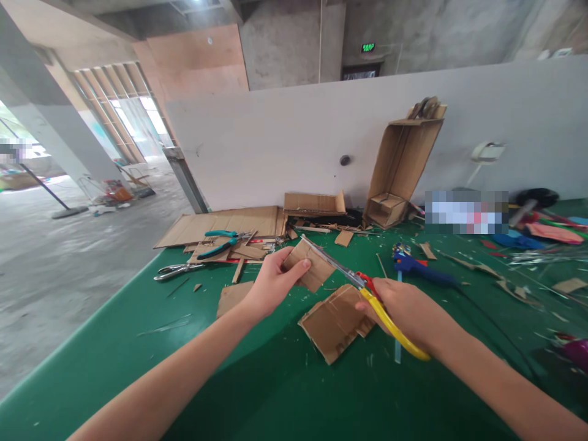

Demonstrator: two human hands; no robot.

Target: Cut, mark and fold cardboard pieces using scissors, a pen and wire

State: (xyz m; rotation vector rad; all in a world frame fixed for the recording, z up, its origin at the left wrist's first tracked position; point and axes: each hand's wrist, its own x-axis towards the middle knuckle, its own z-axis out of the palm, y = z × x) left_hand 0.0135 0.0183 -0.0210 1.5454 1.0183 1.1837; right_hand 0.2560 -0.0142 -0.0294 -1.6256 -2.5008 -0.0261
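Between thumb and fingers, my left hand (276,283) pinches a small cardboard piece (315,274) above the green table (184,361). My right hand (407,306) is closed around scissors (384,318) with yellow and red handles. Their blades lie along the upper edge of the small piece; whether they are parted is unclear. Below the scissors, a larger cardboard piece (329,324) rests on the table, partly under my right fingers. Another flat cardboard piece (231,298) lies partly hidden behind my left wrist.
Teal-handled pliers (220,244) sit on cardboard scraps at the back left, near metal scissors (177,271). A blue glue gun (422,268) lies to the right. A tall cardboard structure (404,159) leans against the white partition (275,141).
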